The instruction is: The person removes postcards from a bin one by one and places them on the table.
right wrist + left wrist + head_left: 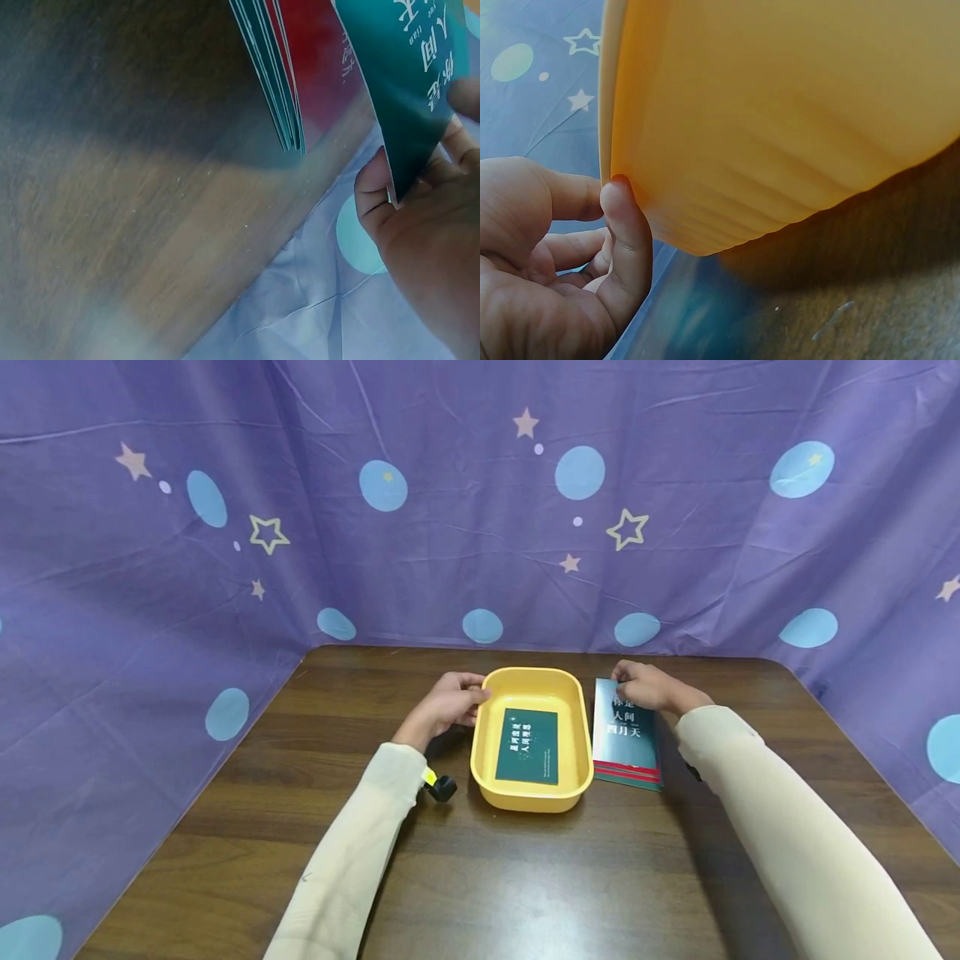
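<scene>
A yellow plastic basin (531, 800) stands on the table, with one dark green card (527, 747) with white lettering lying flat inside. My left hand (450, 700) pinches the basin's left rim near the far corner; in the left wrist view thumb and finger meet at the basin edge (619, 112). To the right of the basin, my right hand (648, 685) holds the far end of a green card (624, 743) with white characters. The right wrist view shows that card (401, 82) raised at this end, above a stack with a red card (319, 67) on top.
The brown wooden table (525, 877) extends toward me and to both sides. A purple curtain (465, 552) with stars and blue dots hangs behind its far edge. A small black device (442, 788) with a yellow tag sits at my left wrist.
</scene>
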{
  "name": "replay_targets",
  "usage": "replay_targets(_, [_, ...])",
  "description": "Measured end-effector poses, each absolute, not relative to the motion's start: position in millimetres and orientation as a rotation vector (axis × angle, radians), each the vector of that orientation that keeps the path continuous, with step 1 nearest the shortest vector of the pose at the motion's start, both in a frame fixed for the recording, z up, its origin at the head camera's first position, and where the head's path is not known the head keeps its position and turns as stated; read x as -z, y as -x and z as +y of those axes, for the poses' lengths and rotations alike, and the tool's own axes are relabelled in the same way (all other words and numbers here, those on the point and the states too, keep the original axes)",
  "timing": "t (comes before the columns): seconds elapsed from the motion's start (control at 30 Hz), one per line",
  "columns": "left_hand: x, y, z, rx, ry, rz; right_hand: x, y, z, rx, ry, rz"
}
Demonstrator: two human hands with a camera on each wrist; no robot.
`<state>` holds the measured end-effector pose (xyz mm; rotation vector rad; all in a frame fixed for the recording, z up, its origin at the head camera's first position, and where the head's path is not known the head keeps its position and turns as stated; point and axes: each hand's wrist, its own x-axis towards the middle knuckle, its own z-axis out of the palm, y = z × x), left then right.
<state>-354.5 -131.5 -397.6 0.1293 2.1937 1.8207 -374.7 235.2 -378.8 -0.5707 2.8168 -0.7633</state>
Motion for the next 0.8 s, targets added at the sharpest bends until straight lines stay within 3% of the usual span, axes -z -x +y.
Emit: replay_targets(0.8, [396.2,353.0,-130.7,-1.822,-0.130,2.185,394.7,373.8,242.3,0.630,0.655,2.794])
